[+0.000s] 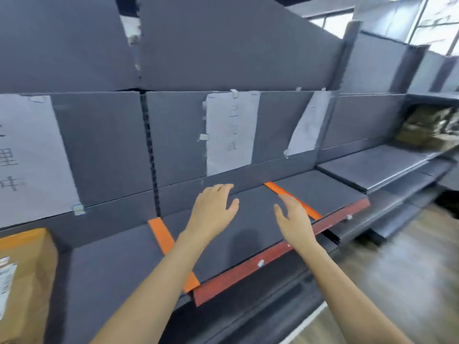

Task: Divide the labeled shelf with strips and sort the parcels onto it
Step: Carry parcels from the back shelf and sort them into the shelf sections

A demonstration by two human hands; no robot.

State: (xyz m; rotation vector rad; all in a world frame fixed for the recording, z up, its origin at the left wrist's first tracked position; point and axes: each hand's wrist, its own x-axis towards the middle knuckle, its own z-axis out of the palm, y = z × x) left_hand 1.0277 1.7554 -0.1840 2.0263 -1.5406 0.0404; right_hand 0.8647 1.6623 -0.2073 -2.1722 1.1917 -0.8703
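Both hands hover over the grey shelf (248,219), holding nothing: left hand (213,209) spread, fingers relaxed and slightly bent, right hand (294,217) open edge-on with fingers straight, near the right strip. Two orange strips already lie front-to-back on the shelf: the left strip (161,234) is partly hidden under the left forearm, the right strip (293,197) runs from the back wall to the red front edge (273,256), its lower part behind the right hand. The bay between them sits under the middle paper label (231,132); another label (308,125) hangs further right, a big one (32,157) on the left. Label text too blurred to read. One cardboard parcel (22,281) stands on the shelf at far left, well apart from the hands; more brown parcels (427,130) sit on the far-right shelf. Judgement: dividing looks mostly done, sorting barely begun. To do this step well: check each strip sits flat and straight, square to the front edge, midway between labels, press along the full length so parcels sliding in do not shift it, then fetch parcels and match each to its label.
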